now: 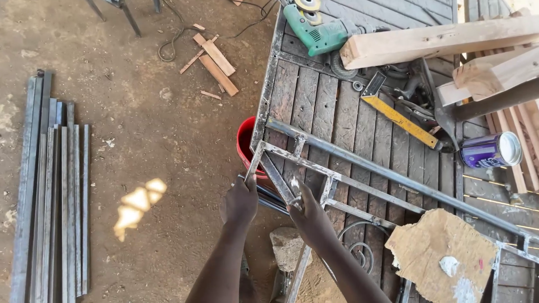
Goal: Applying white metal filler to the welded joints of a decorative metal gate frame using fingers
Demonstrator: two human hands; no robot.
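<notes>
Hands meet at the lower centre of the frame, where a welded steel frame [337, 179] overhangs the edge of a slatted workbench [314, 106]. The left hand [240, 201] is curled shut around the frame's outer corner bar, just below a red bucket [245, 147] that stands against the bench side. The right hand [306, 210] is closed on a diagonal bar of the same frame, fingers wrapped over a patch of pale weld residue.

The frame, made of grey square tubing with rough, unground joints and a scroll of curled rod near its lower end, runs from mid-frame down to the lower right. A torn piece of brown cardboard [441, 252] lies across it. Much of its weight appears to hang beyond the bench; if either grip loosened it could tip toward the dirt floor, and the sharp cut ends and weld spatter look likely to scrape bare palms.

Farther up the bench sit a green angle grinder [317, 33] at top centre, a yellow set square [400, 119], a purple tin can [491, 150] on its side at right, and pale timber offcuts [438, 42]. Long steel bars [50, 191] lie in a neat bundle on the earth at the left edge.
</notes>
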